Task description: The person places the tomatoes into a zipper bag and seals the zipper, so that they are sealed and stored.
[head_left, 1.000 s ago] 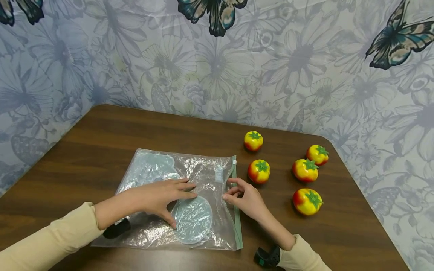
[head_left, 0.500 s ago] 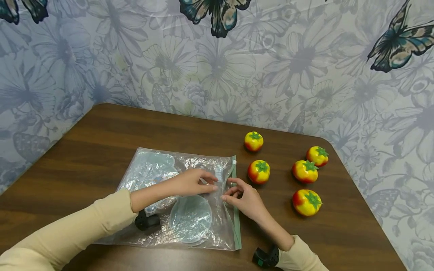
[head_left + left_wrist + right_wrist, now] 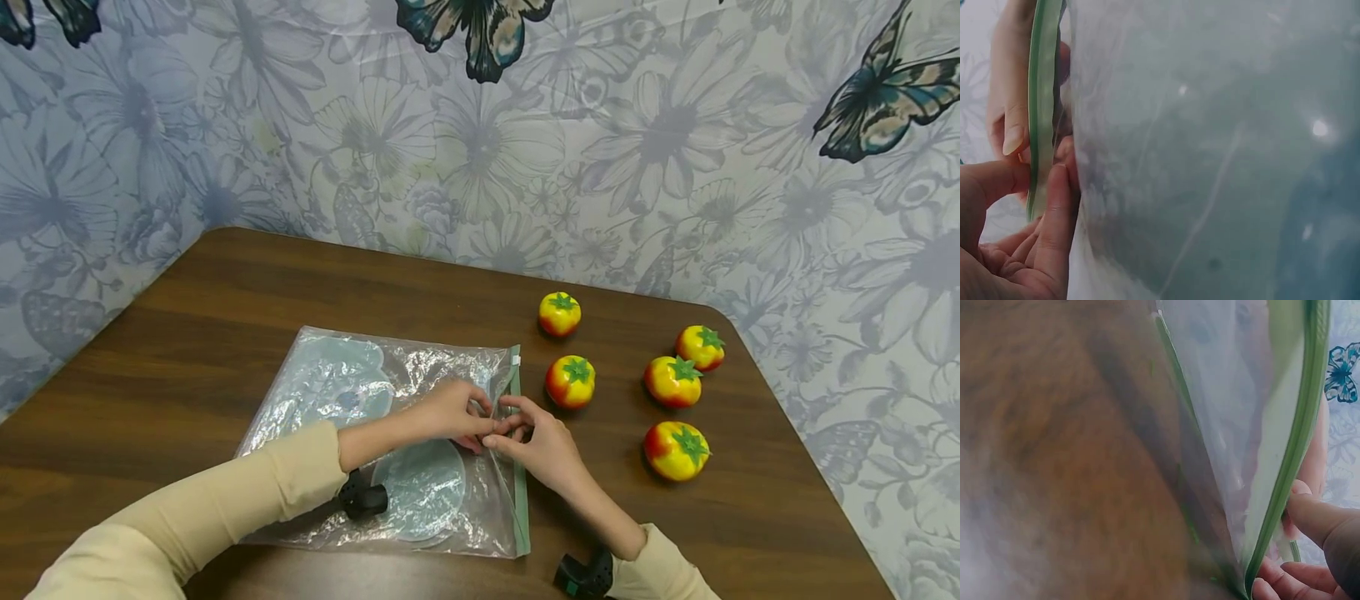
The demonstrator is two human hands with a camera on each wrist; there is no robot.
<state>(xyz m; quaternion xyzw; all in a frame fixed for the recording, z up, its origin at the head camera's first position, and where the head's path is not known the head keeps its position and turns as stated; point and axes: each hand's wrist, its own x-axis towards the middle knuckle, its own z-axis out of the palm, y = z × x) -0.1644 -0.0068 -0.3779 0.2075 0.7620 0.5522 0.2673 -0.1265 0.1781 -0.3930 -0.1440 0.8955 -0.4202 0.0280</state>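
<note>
A large clear zip bag [image 3: 450, 367] with a green strip [image 3: 522, 508] along its right edge lies flat in the head view. Pale blue rounded shapes [image 3: 423, 492] show on or through its film. My left hand [image 3: 450, 412] reaches across the bag and pinches its edge near the middle of the opening. Facing it, my right hand [image 3: 538, 446] pinches the same edge, and the fingertips of both hands meet there. In the left wrist view the green strip [image 3: 1042, 94] runs between thumb and fingers. The right wrist view shows the strip [image 3: 1294, 450] curving down to my right fingers [image 3: 1319, 515].
Several red-and-yellow toy tomatoes with green leafy tops stand on the brown wooden table [image 3: 225, 333], right of the bag. The closest to my right hand is one tomato [image 3: 570, 383]; another [image 3: 677, 451] sits farther right. A flowered wall covering [image 3: 487, 167] rises behind.
My left hand has moved right and slightly up, from lying spread on the bag to pinching its edge beside my right hand. The right hand has stayed nearly in place.
</note>
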